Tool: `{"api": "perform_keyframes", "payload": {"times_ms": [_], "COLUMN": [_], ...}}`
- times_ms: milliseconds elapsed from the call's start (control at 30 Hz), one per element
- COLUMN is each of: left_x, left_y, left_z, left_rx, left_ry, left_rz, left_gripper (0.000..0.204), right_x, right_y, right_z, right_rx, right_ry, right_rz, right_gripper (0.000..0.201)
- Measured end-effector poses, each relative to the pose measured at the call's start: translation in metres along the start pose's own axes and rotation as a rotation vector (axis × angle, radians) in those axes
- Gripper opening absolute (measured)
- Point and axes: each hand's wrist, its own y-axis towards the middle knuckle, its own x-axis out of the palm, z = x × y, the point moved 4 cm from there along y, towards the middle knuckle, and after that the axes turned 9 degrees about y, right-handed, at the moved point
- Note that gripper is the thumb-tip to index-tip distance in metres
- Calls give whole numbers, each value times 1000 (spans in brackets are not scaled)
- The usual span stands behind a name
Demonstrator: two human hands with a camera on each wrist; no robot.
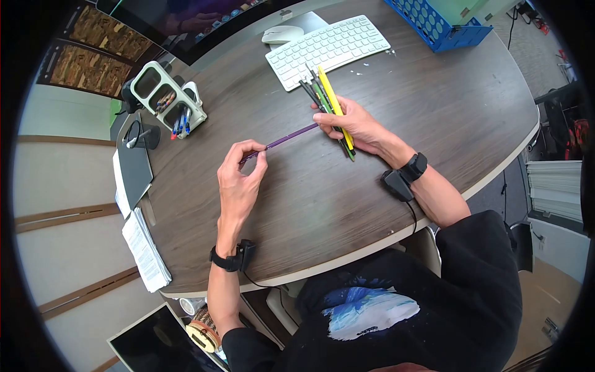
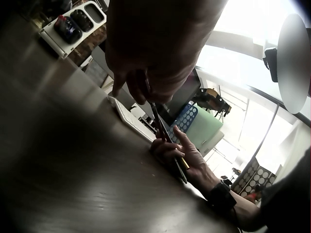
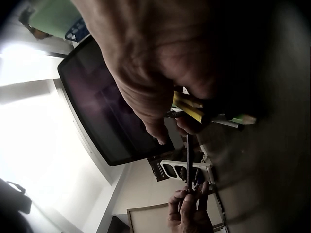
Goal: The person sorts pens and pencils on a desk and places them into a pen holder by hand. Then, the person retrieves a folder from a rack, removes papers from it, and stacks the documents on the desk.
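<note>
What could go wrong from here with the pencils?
The left grip pinches the purple pencil near one end while its other end meets the right grip, so a tug might drag others loose.
The bundle of pencils lies at uneven angles; one could slip onto the desk.
In the head view, the bundle's far ends overlap the keyboard; a swing might knock it.

pencil: purple
bundle: yellow, green, blk
table: dk brn, wood grain, pale edge
kbd: wht
mouse: wht
basket: blue, pale circles
shirt: blk w/ blue + wht print
</note>
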Motion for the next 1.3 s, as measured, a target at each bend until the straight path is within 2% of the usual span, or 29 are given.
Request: {"api": "perform_keyframes", "payload": {"times_ms": [133,233,367,833,1300], "left_x": [6,11,14,18,21], "left_y": [1,2,7,13,14], "left_z": [4,7,8,15,10], "left_rx": [-9,-82,-86,-205,-232], "left_ry": [-52,-60,-165,-57,-143], "left_rz": [-9,-2,-3,-27,-51], "left_gripper": [13,17,23,33,32], "right_x": [3,0,2,0,0], "right_y": [-4,-3,-3,0,-1], "right_z": [0,0,1,4,2], "right_rx": [53,80,57,74,91], "right_ry": [-96,-134,-165,-178,-215], "right_rz": [16,16,-1,-20,-54], "right_gripper": [43,46,42,34,31]}}
